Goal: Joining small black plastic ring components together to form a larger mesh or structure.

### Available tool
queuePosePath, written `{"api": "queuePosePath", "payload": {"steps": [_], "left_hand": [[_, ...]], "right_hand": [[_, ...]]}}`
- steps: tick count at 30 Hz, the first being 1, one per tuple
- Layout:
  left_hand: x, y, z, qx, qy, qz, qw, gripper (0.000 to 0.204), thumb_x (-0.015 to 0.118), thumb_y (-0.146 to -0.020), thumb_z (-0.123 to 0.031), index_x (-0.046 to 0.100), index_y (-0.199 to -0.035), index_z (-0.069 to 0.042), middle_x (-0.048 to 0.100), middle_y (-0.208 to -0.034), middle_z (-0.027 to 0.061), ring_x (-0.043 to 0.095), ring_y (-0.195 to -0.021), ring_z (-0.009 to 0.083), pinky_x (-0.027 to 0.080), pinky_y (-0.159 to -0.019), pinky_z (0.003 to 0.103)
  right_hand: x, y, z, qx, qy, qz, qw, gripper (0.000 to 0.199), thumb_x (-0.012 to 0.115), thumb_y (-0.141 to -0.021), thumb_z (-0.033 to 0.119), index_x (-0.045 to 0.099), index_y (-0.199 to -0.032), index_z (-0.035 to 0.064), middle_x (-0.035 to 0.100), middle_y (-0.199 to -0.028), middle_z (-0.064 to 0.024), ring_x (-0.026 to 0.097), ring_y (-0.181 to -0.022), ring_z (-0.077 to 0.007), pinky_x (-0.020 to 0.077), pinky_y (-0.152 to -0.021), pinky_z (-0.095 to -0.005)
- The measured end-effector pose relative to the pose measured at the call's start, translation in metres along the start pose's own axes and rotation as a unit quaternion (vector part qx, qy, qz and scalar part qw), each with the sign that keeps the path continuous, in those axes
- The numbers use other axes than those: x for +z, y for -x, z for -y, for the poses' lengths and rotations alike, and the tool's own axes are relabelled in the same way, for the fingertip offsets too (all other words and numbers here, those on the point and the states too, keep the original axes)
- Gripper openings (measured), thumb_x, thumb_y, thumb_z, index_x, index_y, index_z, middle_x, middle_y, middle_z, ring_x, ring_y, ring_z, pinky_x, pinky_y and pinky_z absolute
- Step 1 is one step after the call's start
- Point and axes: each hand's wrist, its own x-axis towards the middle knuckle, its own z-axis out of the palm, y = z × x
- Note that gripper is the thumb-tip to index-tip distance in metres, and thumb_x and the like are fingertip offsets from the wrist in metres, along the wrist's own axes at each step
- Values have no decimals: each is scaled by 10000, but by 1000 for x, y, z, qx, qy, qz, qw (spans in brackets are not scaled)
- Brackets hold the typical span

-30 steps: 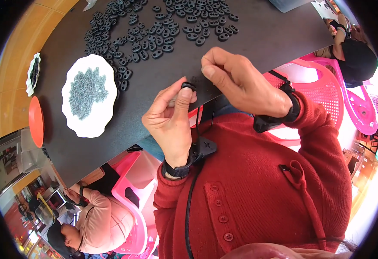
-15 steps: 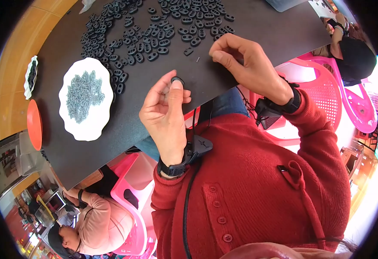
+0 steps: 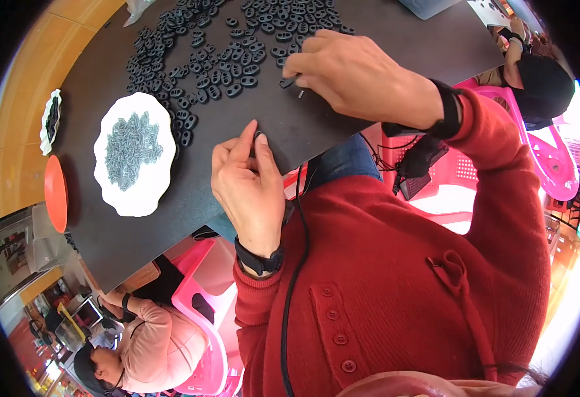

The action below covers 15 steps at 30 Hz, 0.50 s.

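Right hand [image 3: 362,76] pinches a black piece [image 3: 288,82] by the pile [image 3: 223,59]; left hand [image 3: 250,185] seems to pinch another; a loose grip could drop either

plate of small parts [image 3: 135,153] on the desk [image 3: 343,129] left of my left hand [image 3: 249,188], heap of plastic pieces [image 3: 227,46] behind it, my right hand [image 3: 356,76] at the heap's near edge

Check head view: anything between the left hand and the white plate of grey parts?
Only bare black tabletop lies between the left hand and the white plate; the black parts pile sits farther up.
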Motion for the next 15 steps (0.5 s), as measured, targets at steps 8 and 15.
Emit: {"api": "queuePosePath", "payload": {"steps": [8, 15], "left_hand": [[-15, 3, 21, -1, -7, -43, 999, 280, 749, -1023, -69, 804, -1278, 33, 711, -983, 168, 682, -913, 308, 558, -846, 428], [-27, -2, 32, -18, 12, -49, 999, 283, 736, -1023, -58, 795, -1286, 28, 705, -1044, 170, 688, -941, 310, 562, -861, 423]], "right_hand": [[31, -25, 1, -51, 70, 38, 996, 141, 769, -962, 110, 753, -1099, 84, 701, -944, -105, 682, -1022, -352, 569, -856, -479], [30, -45, 9, -66, 25, 25, 997, 127, 767, -958, 110, 648, -971, 66, 699, -898, -102, 692, -984, -358, 563, -833, -480]]}}
